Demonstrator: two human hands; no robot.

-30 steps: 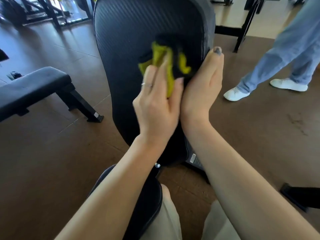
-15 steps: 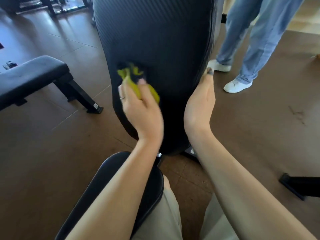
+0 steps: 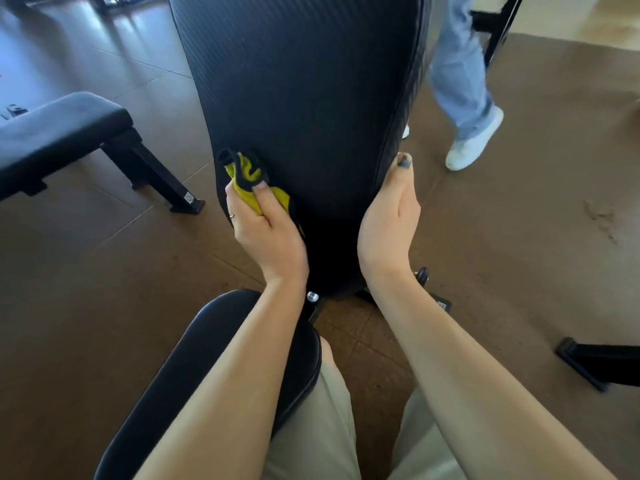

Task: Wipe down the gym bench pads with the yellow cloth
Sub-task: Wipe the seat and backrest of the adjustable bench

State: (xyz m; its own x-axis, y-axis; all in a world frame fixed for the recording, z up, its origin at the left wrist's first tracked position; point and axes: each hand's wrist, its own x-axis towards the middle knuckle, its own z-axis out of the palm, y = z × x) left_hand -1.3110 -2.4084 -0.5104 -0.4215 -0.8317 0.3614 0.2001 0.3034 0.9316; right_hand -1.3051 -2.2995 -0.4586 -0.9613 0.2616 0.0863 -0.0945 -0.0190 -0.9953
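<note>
The black back pad (image 3: 304, 91) of the gym bench stands upright in front of me. My left hand (image 3: 266, 226) grips the bunched yellow cloth (image 3: 247, 181) with black trim and holds it against the pad's lower left edge. My right hand (image 3: 389, 223) lies flat along the pad's lower right edge, fingers straight, thumb tip up on the side seam. The black seat pad (image 3: 194, 358) lies under my left forearm, partly hidden by it.
A second flat black bench (image 3: 59, 129) stands at the left on the brown floor. A person in blue jeans and white shoes (image 3: 474, 143) is right behind the pad at the upper right. Black frame feet (image 3: 595, 358) lie at the right.
My left hand has carried the cloth down and leftward from the middle of the back pad to its lower left edge. My right hand slid lower along the right edge. The person behind stepped closer.
</note>
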